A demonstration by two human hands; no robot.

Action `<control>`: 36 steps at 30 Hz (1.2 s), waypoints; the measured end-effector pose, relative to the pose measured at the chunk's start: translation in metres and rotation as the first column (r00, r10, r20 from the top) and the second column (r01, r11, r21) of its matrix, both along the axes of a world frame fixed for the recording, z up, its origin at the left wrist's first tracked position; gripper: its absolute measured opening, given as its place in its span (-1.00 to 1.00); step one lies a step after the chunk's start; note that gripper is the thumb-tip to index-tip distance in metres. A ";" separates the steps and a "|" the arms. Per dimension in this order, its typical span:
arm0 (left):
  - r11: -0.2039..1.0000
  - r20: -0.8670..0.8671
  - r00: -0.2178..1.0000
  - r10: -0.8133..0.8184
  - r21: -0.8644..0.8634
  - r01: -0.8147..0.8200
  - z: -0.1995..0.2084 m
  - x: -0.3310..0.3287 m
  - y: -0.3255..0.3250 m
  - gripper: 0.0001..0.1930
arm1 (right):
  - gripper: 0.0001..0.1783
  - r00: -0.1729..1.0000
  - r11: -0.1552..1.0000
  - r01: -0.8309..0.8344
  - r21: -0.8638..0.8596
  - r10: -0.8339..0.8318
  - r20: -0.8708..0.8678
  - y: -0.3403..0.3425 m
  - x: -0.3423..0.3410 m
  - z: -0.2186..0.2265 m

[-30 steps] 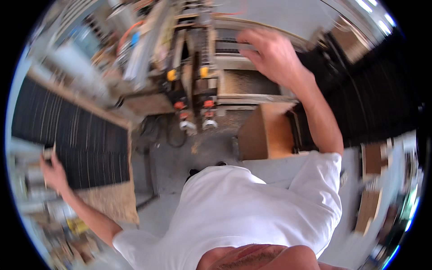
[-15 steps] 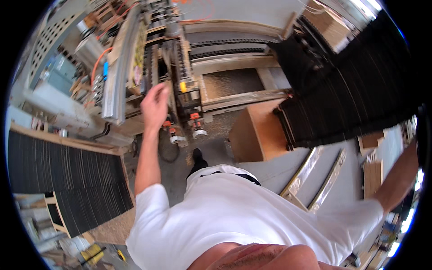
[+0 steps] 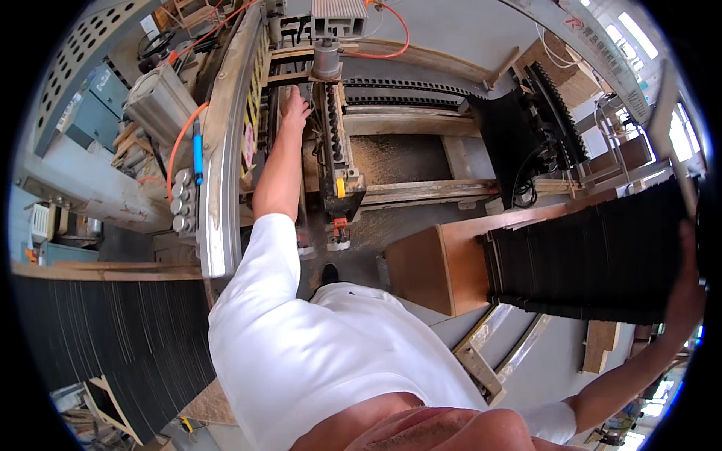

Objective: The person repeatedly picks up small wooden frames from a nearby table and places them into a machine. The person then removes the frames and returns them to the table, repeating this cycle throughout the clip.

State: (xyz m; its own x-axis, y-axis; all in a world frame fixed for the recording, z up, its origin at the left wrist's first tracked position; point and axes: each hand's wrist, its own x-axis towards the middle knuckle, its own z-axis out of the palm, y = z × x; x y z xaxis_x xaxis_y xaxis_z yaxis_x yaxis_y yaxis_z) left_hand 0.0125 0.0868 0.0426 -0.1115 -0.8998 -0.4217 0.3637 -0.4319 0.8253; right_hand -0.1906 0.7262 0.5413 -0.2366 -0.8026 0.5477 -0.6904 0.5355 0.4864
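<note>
My left hand (image 3: 295,110) reaches over a long machine frame, beside a dark crossbar (image 3: 290,79) and left of a chain-lined rail (image 3: 333,128). Its fingers are partly apart and I see nothing in them. Far to the right, my right hand (image 3: 686,259) is raised at the dark rim of the picture, beside a stack of thin black panels (image 3: 587,259). A thin pale strip (image 3: 666,113) rises from near its fingertips. Whether the fingers grip the strip is too dark to make out.
The black stack rests on a brown wooden box (image 3: 421,270). Another black stack (image 3: 113,331) lies at left. A metal beam (image 3: 218,188) with a blue-handled tool (image 3: 198,150) runs along the machine. Sawdust (image 3: 391,161) covers its bed. Wrapped rails (image 3: 485,331) lie on the floor.
My left hand has moved farther away, deeper over the machine. My right hand now shows lower along the right rim, by the black stack, with the pale strip beside it. The view has shifted.
</note>
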 end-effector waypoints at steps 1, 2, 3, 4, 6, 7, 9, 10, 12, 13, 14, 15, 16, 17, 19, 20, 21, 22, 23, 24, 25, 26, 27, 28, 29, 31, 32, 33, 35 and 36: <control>0.999 -0.007 0.999 0.031 0.011 -0.031 -0.014 -0.016 -0.021 -0.29 | -0.69 0.972 0.989 -0.049 -0.143 0.080 0.222 -0.026 0.032 -0.026; 0.996 -0.008 0.996 0.086 0.020 -0.085 -0.023 -0.019 -0.043 -0.24 | -0.71 0.887 0.946 -0.091 -0.312 0.219 0.406 -0.057 0.059 -0.052; 0.992 -0.029 0.993 0.117 0.042 -0.116 -0.031 -0.019 -0.062 -0.20 | -0.77 0.862 0.924 -0.223 -0.309 0.335 0.380 -0.086 0.077 -0.071; 0.985 -0.041 0.985 0.169 0.051 -0.167 -0.037 -0.008 -0.081 -0.20 | -0.75 0.891 0.946 -0.278 -0.168 0.319 0.322 -0.111 0.095 -0.083; 0.973 -0.083 0.971 0.225 0.078 -0.219 -0.043 -0.012 -0.104 -0.20 | -0.75 0.856 0.937 -0.323 -0.130 0.348 0.383 -0.133 0.107 -0.115; 0.983 -0.123 0.976 0.180 0.071 -0.172 -0.043 -0.030 -0.095 -0.27 | -0.75 0.849 0.947 -0.306 -0.099 0.319 0.422 -0.144 0.107 -0.134; 0.947 -0.163 0.933 0.321 0.038 -0.319 -0.040 -0.012 -0.110 -0.34 | -0.74 0.701 0.885 -0.421 -0.196 0.455 0.549 -0.165 0.094 -0.165; 0.929 -0.185 0.912 0.367 0.029 -0.368 -0.043 -0.013 -0.112 -0.38 | -0.77 0.663 0.886 -0.403 -0.231 0.456 0.593 -0.173 0.092 -0.178; 0.933 -0.217 0.908 0.357 0.049 -0.355 -0.043 -0.019 -0.101 -0.41 | -0.79 0.587 0.867 -0.409 -0.285 0.489 0.645 -0.192 0.075 -0.210; 0.932 -0.205 0.909 0.362 0.058 -0.358 -0.039 -0.022 -0.087 -0.40 | -0.79 0.563 0.857 -0.415 -0.306 0.505 0.654 -0.205 0.066 -0.226; 0.935 -0.194 0.914 0.356 0.076 -0.347 -0.038 -0.032 -0.063 -0.38 | -0.79 0.549 0.856 -0.409 -0.317 0.508 0.664 -0.215 0.060 -0.239; 0.941 -0.191 0.922 0.338 0.098 -0.325 -0.033 -0.029 -0.043 -0.39 | -0.79 0.518 0.853 -0.410 -0.324 0.510 0.687 -0.229 0.055 -0.251; 0.940 -0.184 0.923 0.337 0.114 -0.321 -0.032 -0.015 -0.026 -0.39 | -0.81 0.478 0.841 -0.440 -0.314 0.515 0.712 -0.246 0.050 -0.263; 0.952 -0.241 0.921 0.305 0.084 -0.293 -0.036 -0.004 -0.004 -0.41 | -0.84 0.447 0.823 -0.473 -0.315 0.532 0.719 -0.264 0.048 -0.274; 0.975 -0.369 0.904 0.217 0.037 -0.220 -0.039 0.013 0.051 -0.46 | -0.84 0.350 0.735 -0.560 -0.384 0.629 0.694 -0.301 0.043 -0.306; 0.983 -0.439 0.882 0.169 0.015 -0.181 -0.036 0.022 0.078 -0.48 | -0.82 0.309 0.712 -0.576 -0.401 0.644 0.700 -0.320 0.040 -0.326; 0.987 -0.498 0.855 0.144 0.006 -0.163 -0.051 0.038 0.092 -0.53 | -0.79 0.261 0.685 -0.615 -0.391 0.645 0.718 -0.342 0.046 -0.339; 0.991 -0.553 0.826 0.111 -0.006 -0.137 -0.067 0.051 0.105 -0.58 | -0.78 0.215 0.642 -0.656 -0.397 0.663 0.717 -0.363 0.054 -0.353; 0.994 -0.559 0.829 0.023 -0.074 -0.078 -0.055 0.049 0.129 -0.65 | -0.77 0.203 0.641 -0.665 -0.384 0.649 0.733 -0.379 0.055 -0.370; 0.989 -0.557 0.829 -0.062 -0.146 -0.024 -0.038 0.049 0.152 -0.72 | -0.77 0.167 0.625 -0.662 -0.413 0.660 0.732 -0.394 0.061 -0.385; 0.990 -0.585 0.810 -0.037 -0.130 -0.049 -0.036 0.054 0.164 -0.72 | -0.79 0.122 0.582 -0.680 -0.447 0.690 0.713 -0.410 0.076 -0.396; 0.990 -0.565 0.825 -0.018 -0.124 -0.064 -0.023 0.055 0.180 -0.71 | -0.81 0.085 0.546 -0.693 -0.472 0.711 0.698 -0.422 0.086 -0.408; 0.987 -0.573 0.819 -0.036 -0.150 -0.062 -0.019 0.056 0.184 -0.71 | -0.80 0.095 0.511 -0.741 -0.436 0.722 0.685 -0.433 0.092 -0.418; 0.982 -0.582 0.812 -0.048 -0.176 -0.068 -0.019 0.060 0.188 -0.70 | -0.79 0.100 0.469 -0.789 -0.397 0.736 0.670 -0.443 0.102 -0.424; 0.974 -0.581 0.808 -0.095 -0.221 -0.044 -0.020 0.064 0.190 -0.69 | -0.78 0.108 0.430 -0.829 -0.357 0.750 0.652 -0.447 0.109 -0.430; 0.980 -0.610 0.792 -0.010 -0.164 -0.114 -0.022 0.063 0.194 -0.74 | -0.76 0.108 0.480 -0.820 -0.314 0.667 0.737 -0.447 0.115 -0.439; 0.980 -0.610 0.793 0.009 -0.153 -0.129 -0.024 0.063 0.195 -0.77 | -0.76 0.113 0.505 -0.815 -0.285 0.621 0.776 -0.448 0.117 -0.440; 0.980 -0.570 0.820 0.044 -0.134 -0.146 -0.025 0.064 0.194 -0.78 | -0.73 0.127 0.491 -0.831 -0.262 0.625 0.770 -0.449 0.118 -0.440; 0.982 -0.493 0.864 0.102 -0.090 -0.168 -0.027 0.065 0.194 -0.79 | -0.76 0.089 0.443 -0.850 -0.285 0.654 0.751 -0.452 0.118 -0.442; 0.980 -0.477 0.872 0.106 -0.098 -0.173 -0.029 0.069 0.197 -0.79 | -0.78 0.068 0.417 -0.859 -0.298 0.668 0.741 -0.456 0.119 -0.444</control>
